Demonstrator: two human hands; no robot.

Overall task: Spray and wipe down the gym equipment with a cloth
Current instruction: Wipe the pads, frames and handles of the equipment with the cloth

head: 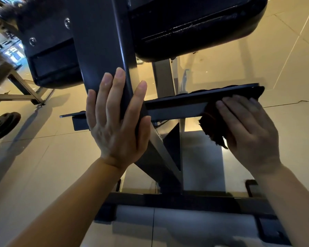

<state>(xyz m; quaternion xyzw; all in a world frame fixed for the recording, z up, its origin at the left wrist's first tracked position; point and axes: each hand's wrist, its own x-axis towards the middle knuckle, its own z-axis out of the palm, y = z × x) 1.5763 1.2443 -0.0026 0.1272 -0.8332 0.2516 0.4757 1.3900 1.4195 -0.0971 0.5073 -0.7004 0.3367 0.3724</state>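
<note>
From the head camera: the left hand lies flat, fingers straight, on the dark upright post of the gym machine, steadying it. The right hand presses a dark cloth against the side of the horizontal footplate bar, fingers laid over it, cloth bunched beneath the palm. That cloth looks soft, limp and light, best held wadded in the palm. The steel frame looks stiff and heavy, so it should take firm pressure. No spray bottle in view.
</note>
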